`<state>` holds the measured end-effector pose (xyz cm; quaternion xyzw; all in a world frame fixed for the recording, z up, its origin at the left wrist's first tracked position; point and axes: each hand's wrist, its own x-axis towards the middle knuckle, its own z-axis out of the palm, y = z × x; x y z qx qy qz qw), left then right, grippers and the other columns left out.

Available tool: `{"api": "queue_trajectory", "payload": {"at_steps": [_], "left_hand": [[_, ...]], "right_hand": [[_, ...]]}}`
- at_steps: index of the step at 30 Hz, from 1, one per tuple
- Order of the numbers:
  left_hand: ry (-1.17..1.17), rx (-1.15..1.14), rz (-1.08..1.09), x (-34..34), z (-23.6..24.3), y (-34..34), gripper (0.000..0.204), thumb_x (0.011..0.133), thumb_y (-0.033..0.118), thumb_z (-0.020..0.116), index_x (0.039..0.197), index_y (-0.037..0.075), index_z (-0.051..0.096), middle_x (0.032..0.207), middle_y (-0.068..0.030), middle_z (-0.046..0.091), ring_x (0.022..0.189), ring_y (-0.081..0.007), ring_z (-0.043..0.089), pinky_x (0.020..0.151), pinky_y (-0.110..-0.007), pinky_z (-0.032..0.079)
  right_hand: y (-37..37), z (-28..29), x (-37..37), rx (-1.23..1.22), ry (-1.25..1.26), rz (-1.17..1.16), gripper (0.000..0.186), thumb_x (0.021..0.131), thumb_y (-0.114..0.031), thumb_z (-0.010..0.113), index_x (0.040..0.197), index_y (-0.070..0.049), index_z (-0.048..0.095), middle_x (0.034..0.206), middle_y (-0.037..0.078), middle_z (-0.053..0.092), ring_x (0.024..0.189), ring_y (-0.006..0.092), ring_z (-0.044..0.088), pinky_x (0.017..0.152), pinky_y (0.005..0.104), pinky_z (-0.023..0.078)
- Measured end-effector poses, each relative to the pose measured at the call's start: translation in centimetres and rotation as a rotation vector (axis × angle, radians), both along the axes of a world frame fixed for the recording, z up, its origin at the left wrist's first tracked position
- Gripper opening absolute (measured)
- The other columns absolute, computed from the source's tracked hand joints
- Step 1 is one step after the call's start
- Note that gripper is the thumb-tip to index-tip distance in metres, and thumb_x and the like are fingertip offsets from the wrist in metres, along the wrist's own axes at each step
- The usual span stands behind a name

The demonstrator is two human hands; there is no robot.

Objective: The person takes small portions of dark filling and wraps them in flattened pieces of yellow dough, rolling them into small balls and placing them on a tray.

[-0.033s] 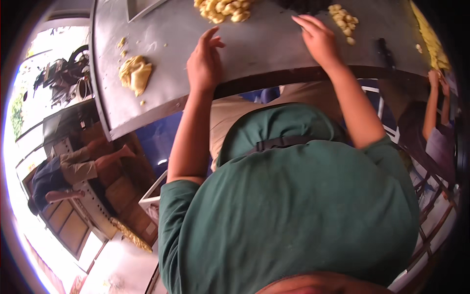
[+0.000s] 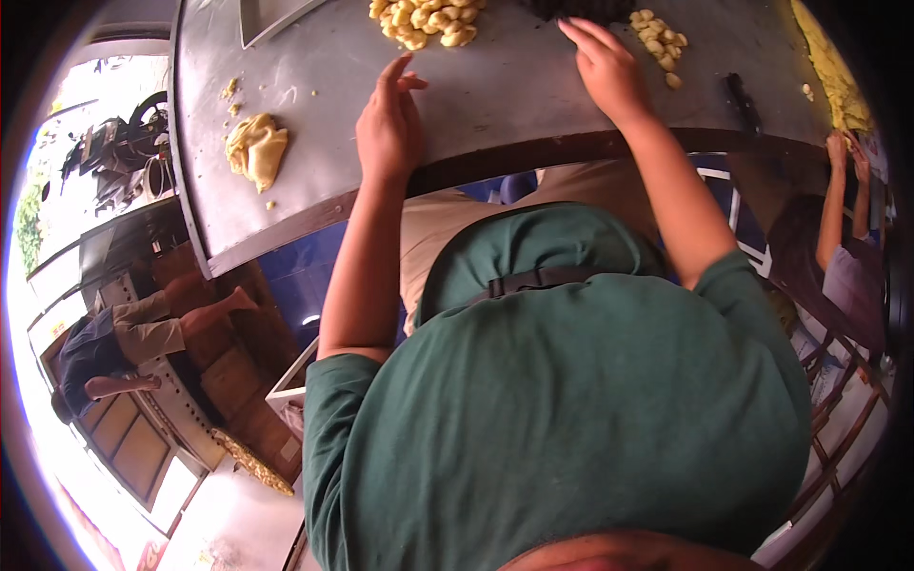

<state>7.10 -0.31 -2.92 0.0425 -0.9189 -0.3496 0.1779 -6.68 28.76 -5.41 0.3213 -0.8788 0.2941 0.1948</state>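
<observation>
My left hand [image 2: 388,128] hovers at or just above the metal table, fingers stretched forward and the thumb side turned inward. Nothing shows in it. Just beyond it lies a heap of pale yellow dough pieces [image 2: 428,21]. My right hand [image 2: 609,76] reaches forward with its fingers extended, their tips at the edge of a dark crumbly mass [image 2: 581,8]. Whether they touch it, I cannot tell; no held thing shows. Beside that hand, to its right, is a smaller group of dough balls [image 2: 659,40]. A soft lump of dough [image 2: 257,150] rests on the left.
The metal table [image 2: 505,90] has a dark front edge. A metal tray [image 2: 276,19] stands at the far left, and a dark tool [image 2: 743,103] lies on the right. Another person's hands [image 2: 845,147] are at a long yellow dough mass [image 2: 830,71]. Someone else [image 2: 119,343] is at the left.
The whole view has shifted slightly, so the table things sit a little further left. My right fingertips appear a little closer to the dark mass. My left hand keeps nearly the same pose.
</observation>
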Motion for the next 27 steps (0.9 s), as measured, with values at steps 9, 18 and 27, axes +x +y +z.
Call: {"api": "queue_trajectory", "payload": {"at_steps": [9, 18, 27], "left_hand": [[-0.043, 0.05, 0.067, 0.9, -0.5, -1.7, 0.044, 0.109, 0.023, 0.041, 0.152, 0.015, 0.039, 0.141, -0.0113, 0.061, 0.134, -0.0297, 0.055, 0.115, -0.05, 0.033], [-0.21, -0.228, 0.126, -1.0, 2.2, -4.5, 0.03, 0.107, 0.034, 0.048, 0.127, 0.019, 0.064, 0.124, 0.0003, 0.071, 0.112, -0.025, 0.067, 0.106, -0.049, 0.04], [-0.039, -0.674, 0.081, 5.6, 3.2, -1.8, 0.036, 0.09, 0.027, 0.074, 0.123, 0.015, 0.067, 0.113, -0.0114, 0.069, 0.097, -0.026, 0.069, 0.084, -0.039, 0.052]], "right_hand": [[1.4, 0.6, 2.9, -0.06, -0.077, 0.019, 0.039, 0.095, -0.011, 0.064, 0.134, -0.018, 0.062, 0.134, 0.012, 0.063, 0.113, 0.0355, 0.065, 0.092, 0.0423, 0.056], [3.0, 1.9, -1.9, 0.147, -0.101, -0.074, 0.04, 0.09, -0.028, 0.075, 0.125, -0.009, 0.068, 0.124, 0.012, 0.067, 0.111, 0.0319, 0.066, 0.094, 0.0405, 0.053], [3.3, -0.2, -3.5, -0.011, -0.073, -0.027, 0.041, 0.089, -0.035, 0.077, 0.122, -0.013, 0.069, 0.119, 0.01, 0.07, 0.107, 0.0323, 0.067, 0.091, 0.0397, 0.054]]}}
